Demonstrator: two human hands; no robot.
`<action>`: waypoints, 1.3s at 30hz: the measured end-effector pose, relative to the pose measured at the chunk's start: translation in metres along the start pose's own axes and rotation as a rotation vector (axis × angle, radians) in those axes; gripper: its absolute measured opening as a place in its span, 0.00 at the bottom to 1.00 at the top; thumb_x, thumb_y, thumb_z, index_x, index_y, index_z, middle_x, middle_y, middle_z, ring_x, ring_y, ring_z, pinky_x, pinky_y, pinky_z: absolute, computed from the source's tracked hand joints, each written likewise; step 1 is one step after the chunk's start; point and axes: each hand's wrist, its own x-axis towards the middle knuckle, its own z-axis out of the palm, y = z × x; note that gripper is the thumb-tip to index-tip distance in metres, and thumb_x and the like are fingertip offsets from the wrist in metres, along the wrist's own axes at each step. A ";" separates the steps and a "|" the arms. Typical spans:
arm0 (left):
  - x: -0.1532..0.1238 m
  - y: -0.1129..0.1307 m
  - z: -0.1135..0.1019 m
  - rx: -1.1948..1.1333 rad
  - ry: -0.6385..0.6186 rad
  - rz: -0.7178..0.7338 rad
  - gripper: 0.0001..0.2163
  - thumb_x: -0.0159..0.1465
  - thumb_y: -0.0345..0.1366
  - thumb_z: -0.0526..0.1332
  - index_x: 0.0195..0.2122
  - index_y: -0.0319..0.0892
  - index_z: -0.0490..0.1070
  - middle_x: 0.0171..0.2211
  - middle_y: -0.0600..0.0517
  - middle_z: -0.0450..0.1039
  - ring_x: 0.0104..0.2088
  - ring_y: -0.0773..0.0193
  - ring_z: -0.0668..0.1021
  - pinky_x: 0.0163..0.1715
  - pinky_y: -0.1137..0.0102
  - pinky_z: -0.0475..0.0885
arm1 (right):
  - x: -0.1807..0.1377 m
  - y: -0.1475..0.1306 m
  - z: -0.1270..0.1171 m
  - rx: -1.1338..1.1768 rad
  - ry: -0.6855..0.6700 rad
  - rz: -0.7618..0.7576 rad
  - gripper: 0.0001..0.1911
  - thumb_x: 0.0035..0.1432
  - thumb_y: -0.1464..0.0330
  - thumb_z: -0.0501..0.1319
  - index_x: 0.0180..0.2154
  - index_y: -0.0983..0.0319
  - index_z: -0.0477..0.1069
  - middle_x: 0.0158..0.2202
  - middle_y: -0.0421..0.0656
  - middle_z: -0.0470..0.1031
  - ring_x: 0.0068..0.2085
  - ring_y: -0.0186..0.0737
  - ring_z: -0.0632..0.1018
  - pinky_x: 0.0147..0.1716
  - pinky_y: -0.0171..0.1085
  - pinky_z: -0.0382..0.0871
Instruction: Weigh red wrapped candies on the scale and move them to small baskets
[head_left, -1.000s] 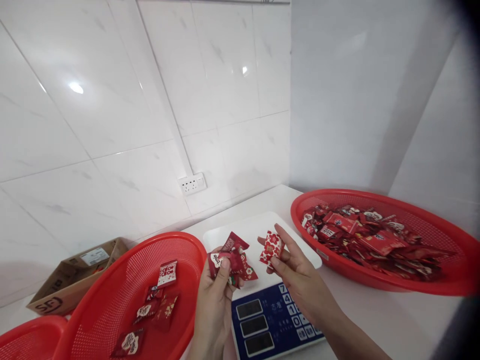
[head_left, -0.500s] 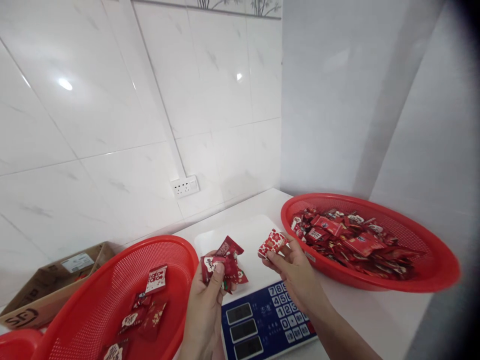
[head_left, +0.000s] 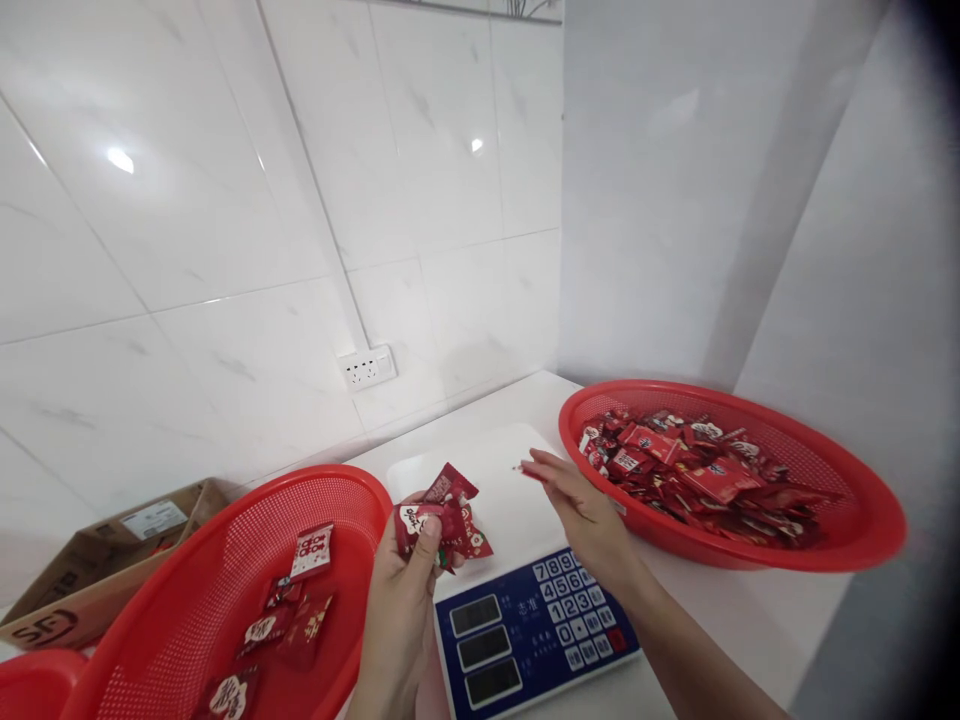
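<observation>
My left hand (head_left: 401, 600) is closed on a bunch of red candy packets (head_left: 444, 514), held above the gap between the left red basket (head_left: 187, 610) and the white scale (head_left: 495, 490). My right hand (head_left: 581, 505) hovers over the scale's white pan, fingers together on a small red-and-white packet (head_left: 525, 470) of which only an edge shows. That hand is close to the rim of the right red basket (head_left: 862, 540), which is full of red packets (head_left: 697, 475).
The scale has a blue keypad panel (head_left: 525, 625) facing me. The left basket holds several packets (head_left: 292, 600). A cardboard box (head_left: 97, 560) stands behind it, and another red basket's rim (head_left: 30, 680) shows bottom left. A wall socket (head_left: 366, 367) is on the tiled wall.
My right hand has turned palm down and moved slightly toward the right basket, so its packet now shows only edge-on. My left hand keeps its bunch, nearly still.
</observation>
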 end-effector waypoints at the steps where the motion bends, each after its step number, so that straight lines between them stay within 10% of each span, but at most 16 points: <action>1: 0.000 -0.001 -0.001 0.014 -0.004 0.005 0.14 0.53 0.41 0.67 0.38 0.41 0.72 0.29 0.55 0.71 0.24 0.72 0.70 0.26 0.76 0.68 | 0.002 0.000 -0.002 -0.065 -0.040 -0.009 0.14 0.56 0.59 0.58 0.41 0.55 0.76 0.55 0.44 0.69 0.60 0.47 0.62 0.60 0.51 0.50; 7: -0.002 -0.001 -0.004 0.295 -0.130 0.034 0.14 0.58 0.42 0.62 0.43 0.44 0.69 0.30 0.54 0.71 0.24 0.70 0.70 0.27 0.75 0.68 | -0.001 -0.017 -0.014 -0.144 -0.034 0.050 0.16 0.56 0.62 0.57 0.46 0.56 0.73 0.52 0.44 0.72 0.57 0.46 0.67 0.58 0.50 0.55; 12: -0.011 0.006 0.000 0.614 -0.461 0.030 0.11 0.58 0.39 0.62 0.43 0.46 0.71 0.48 0.48 0.67 0.47 0.58 0.71 0.42 0.70 0.68 | -0.024 -0.039 -0.020 -0.150 -0.526 0.149 0.19 0.53 0.62 0.62 0.48 0.56 0.70 0.44 0.43 0.76 0.42 0.43 0.76 0.43 0.42 0.69; 15: -0.015 0.006 0.003 0.670 -0.588 0.052 0.10 0.58 0.36 0.62 0.41 0.48 0.72 0.46 0.51 0.67 0.51 0.58 0.68 0.50 0.67 0.63 | -0.034 -0.043 -0.020 -0.218 -0.588 0.158 0.11 0.54 0.64 0.61 0.39 0.59 0.73 0.36 0.41 0.77 0.36 0.40 0.75 0.36 0.37 0.68; 21: -0.011 0.005 -0.001 0.581 -0.434 -0.118 0.16 0.61 0.44 0.58 0.48 0.45 0.64 0.38 0.50 0.70 0.30 0.66 0.71 0.25 0.73 0.68 | -0.028 -0.041 -0.021 -0.048 -0.416 0.303 0.12 0.52 0.59 0.61 0.32 0.61 0.69 0.23 0.37 0.69 0.24 0.33 0.69 0.23 0.32 0.62; 39: -0.006 0.009 -0.005 0.646 -0.208 -0.057 0.24 0.58 0.47 0.60 0.53 0.45 0.60 0.30 0.55 0.72 0.24 0.70 0.69 0.25 0.75 0.67 | -0.020 -0.030 -0.021 0.047 -0.167 0.295 0.15 0.51 0.56 0.62 0.31 0.61 0.69 0.24 0.38 0.73 0.25 0.34 0.72 0.25 0.33 0.66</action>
